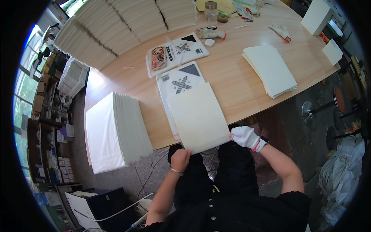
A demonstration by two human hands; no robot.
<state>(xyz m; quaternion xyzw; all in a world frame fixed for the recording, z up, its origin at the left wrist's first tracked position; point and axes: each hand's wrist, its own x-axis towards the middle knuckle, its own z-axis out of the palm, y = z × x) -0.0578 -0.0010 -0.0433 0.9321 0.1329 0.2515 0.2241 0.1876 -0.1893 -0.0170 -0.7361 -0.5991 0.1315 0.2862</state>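
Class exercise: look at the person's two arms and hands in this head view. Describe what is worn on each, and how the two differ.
The left hand is bare, with a thin silvery bracelet round the wrist. The right hand wears a white knitted glove with a red-edged cuff. Both forearms are uncovered; dark short sleeves show near the lower edge. No cables or markings.

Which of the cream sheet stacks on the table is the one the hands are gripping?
The cream sheet at the table's near edge, gripped by the bare left hand and gloved right hand; the stack of cream sheets to the right lies untouched.
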